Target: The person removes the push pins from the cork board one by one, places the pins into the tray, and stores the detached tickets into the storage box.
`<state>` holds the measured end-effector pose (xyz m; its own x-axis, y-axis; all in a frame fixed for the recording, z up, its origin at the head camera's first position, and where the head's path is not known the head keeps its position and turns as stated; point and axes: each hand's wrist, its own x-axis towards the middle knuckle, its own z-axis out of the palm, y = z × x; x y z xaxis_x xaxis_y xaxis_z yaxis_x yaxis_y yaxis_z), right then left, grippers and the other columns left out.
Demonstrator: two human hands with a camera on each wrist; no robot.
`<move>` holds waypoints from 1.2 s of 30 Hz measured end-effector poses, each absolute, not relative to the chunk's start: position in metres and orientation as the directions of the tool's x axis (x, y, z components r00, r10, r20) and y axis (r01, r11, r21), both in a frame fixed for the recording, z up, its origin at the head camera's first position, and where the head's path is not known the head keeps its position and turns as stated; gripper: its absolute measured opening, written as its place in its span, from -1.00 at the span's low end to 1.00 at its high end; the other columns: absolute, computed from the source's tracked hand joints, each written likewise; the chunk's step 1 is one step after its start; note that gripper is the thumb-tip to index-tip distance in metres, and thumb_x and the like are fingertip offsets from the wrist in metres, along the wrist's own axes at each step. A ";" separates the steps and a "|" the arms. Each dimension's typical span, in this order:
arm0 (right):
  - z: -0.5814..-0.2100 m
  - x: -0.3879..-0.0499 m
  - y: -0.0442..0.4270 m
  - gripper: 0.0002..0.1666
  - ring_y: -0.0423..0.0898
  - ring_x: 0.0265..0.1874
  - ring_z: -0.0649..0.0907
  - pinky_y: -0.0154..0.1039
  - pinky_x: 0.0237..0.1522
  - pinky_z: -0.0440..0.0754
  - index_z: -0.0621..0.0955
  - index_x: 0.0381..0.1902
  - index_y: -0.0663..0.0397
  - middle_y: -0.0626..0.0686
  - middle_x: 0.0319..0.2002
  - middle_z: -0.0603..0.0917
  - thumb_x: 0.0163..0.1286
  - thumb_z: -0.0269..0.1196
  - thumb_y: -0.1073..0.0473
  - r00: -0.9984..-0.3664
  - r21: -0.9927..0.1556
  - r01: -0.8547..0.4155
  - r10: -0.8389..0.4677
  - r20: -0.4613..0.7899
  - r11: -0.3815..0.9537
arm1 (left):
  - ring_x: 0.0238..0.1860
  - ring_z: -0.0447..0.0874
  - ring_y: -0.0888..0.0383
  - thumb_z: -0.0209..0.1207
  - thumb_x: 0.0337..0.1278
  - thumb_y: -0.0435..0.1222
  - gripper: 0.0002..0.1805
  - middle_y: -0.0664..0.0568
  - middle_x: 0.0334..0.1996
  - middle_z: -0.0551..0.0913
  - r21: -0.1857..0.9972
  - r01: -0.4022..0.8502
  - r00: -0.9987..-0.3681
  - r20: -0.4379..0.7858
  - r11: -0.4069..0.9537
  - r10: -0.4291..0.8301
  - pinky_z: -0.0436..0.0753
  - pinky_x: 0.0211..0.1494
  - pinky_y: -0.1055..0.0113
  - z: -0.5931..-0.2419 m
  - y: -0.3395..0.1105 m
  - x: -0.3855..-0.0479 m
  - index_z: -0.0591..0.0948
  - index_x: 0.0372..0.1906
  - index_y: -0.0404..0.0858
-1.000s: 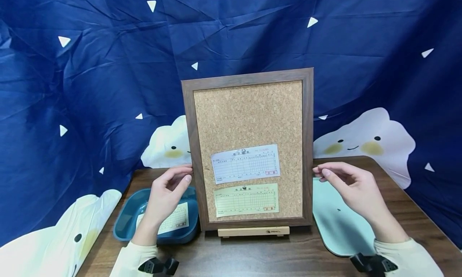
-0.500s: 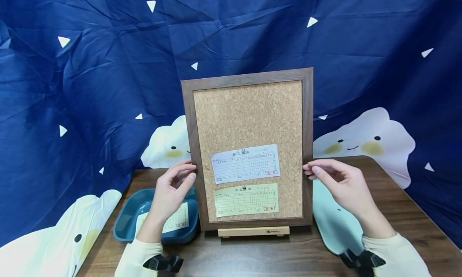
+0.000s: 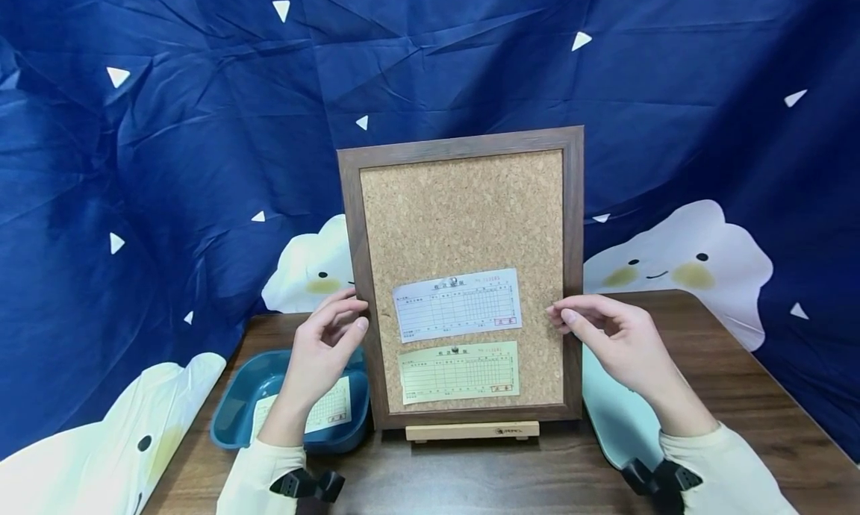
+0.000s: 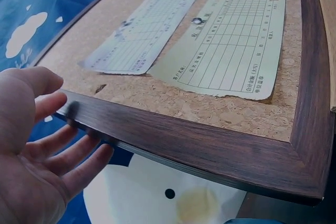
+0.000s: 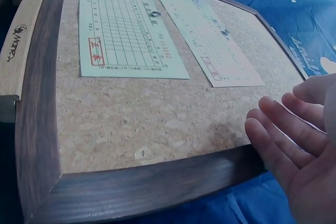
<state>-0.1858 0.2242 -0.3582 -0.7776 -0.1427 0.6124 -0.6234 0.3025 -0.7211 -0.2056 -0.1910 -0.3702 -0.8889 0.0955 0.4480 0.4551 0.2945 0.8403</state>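
Note:
A cork board (image 3: pixel 463 216) with a dark brown wooden frame leans upright in the middle of the head view. Low on it hang a bluish receipt slip (image 3: pixel 457 310) and, beneath, a pale green receipt slip (image 3: pixel 460 377), each with a clear pushpin at its top. My left hand (image 3: pixel 322 354) is beside the frame's left edge, fingers loosely bent; in the left wrist view the fingers (image 4: pixel 79 163) are spread at that edge, holding nothing. Across the board, my right hand (image 3: pixel 618 343) hovers before the right edge, its relaxed fingers (image 5: pixel 281 140) over the cork. Whether either touches is unclear.
A wooden stand (image 3: pixel 470 431) supports the board on the brown table (image 3: pixel 463 474). To the left sits a dark teal tray (image 3: pixel 225 425) with paper slips (image 3: pixel 336 405) inside. A mint-green flat panel (image 3: pixel 625 418) lies at the right. Blue cloth (image 3: pixel 168 164) hangs behind.
My right hand has moved left, from beside the frame to in front of its right edge. The left hand has shifted slightly right and up. The board and both pinned slips have stayed put.

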 end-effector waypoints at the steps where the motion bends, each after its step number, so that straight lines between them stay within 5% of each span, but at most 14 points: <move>1: -0.358 -0.186 0.223 -0.78 -0.28 -0.19 0.84 -0.44 -0.10 0.77 0.75 -0.01 0.39 -0.22 -0.10 0.86 0.49 0.24 0.56 -0.780 -0.724 -0.621 -0.146 0.608 0.299 | 0.36 0.67 -0.13 0.28 0.51 -0.37 -0.72 -0.12 0.52 0.50 0.842 0.453 -0.890 0.446 0.294 0.093 0.63 0.31 0.49 -0.370 -0.191 -0.206 0.71 0.20 -0.33; 6: -0.357 -0.189 0.219 -0.78 -0.28 -0.17 0.84 -0.41 -0.11 0.78 0.76 -0.01 0.35 -0.20 -0.10 0.86 0.50 0.25 0.54 -0.780 -0.722 -0.622 -0.161 0.604 0.303 | 0.38 0.65 -0.16 0.29 0.50 -0.37 -0.71 -0.14 0.53 0.48 0.844 0.444 -0.894 0.437 0.301 0.093 0.64 0.34 0.40 -0.370 -0.190 -0.207 0.71 0.20 -0.33; 16: -0.355 -0.194 0.211 -0.80 -0.27 -0.19 0.84 -0.38 -0.12 0.80 0.76 -0.01 0.32 -0.18 -0.10 0.86 0.54 0.25 0.50 -0.791 -0.738 -0.610 -0.161 0.591 0.290 | 0.46 0.58 -0.28 0.27 0.52 -0.35 -0.71 -0.23 0.60 0.37 0.840 0.444 -0.895 0.433 0.313 0.109 0.59 0.44 -0.14 -0.370 -0.184 -0.208 0.71 0.21 -0.32; 36: -0.352 -0.200 0.196 -0.80 -0.28 -0.20 0.84 -0.39 -0.14 0.79 0.76 -0.02 0.34 -0.04 -0.15 0.87 0.52 0.25 0.50 -0.790 -0.743 -0.613 -0.169 0.590 0.269 | 0.58 0.40 -0.26 0.31 0.49 -0.29 -0.71 -0.19 0.63 0.31 0.818 0.452 -0.891 0.436 0.355 0.129 0.54 0.46 -0.28 -0.366 -0.178 -0.211 0.74 0.20 -0.21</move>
